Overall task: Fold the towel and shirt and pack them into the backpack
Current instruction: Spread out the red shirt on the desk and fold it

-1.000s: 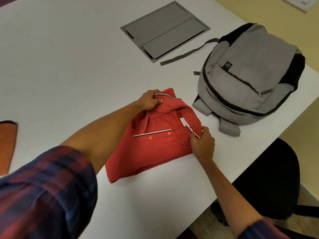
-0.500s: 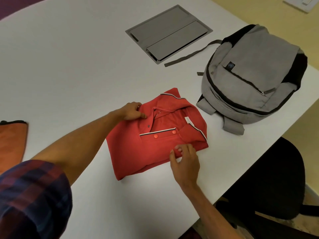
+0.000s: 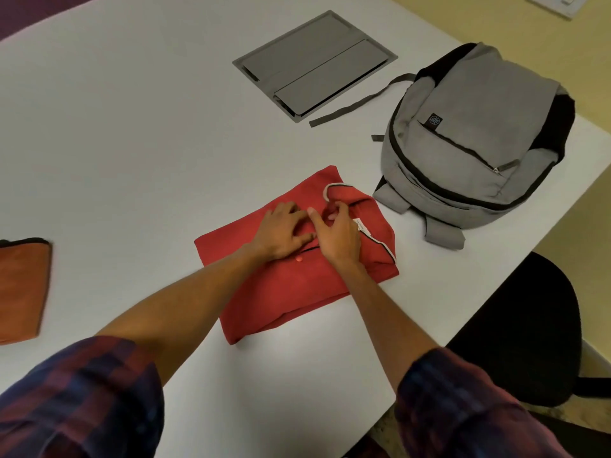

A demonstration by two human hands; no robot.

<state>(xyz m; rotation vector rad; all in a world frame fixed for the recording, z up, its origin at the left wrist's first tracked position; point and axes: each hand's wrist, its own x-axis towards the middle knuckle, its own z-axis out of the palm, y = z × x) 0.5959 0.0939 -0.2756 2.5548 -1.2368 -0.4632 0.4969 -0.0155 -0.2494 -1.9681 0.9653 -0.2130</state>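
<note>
Both hands — left hand (image 3: 283,232), right hand (image 3: 337,238) — on folded shirt (image 3: 297,292).

The light is soft and even with a warm yellowish tint, and it seems to fall from overhead. The white table (image 3: 132,127) looks slightly grey rather than bright, with no glare. Shadows are faint: a thin dark rim shows under the near edge of the shirt (image 3: 297,302) and beneath the backpack (image 3: 472,143). The wide-angle lens bends the table edges into curves. The towel (image 3: 23,285) at the left border is smeared, and the plaid sleeves (image 3: 82,401) at the bottom are soft and out of focus. Fine detail looks mildly compressed.
</note>
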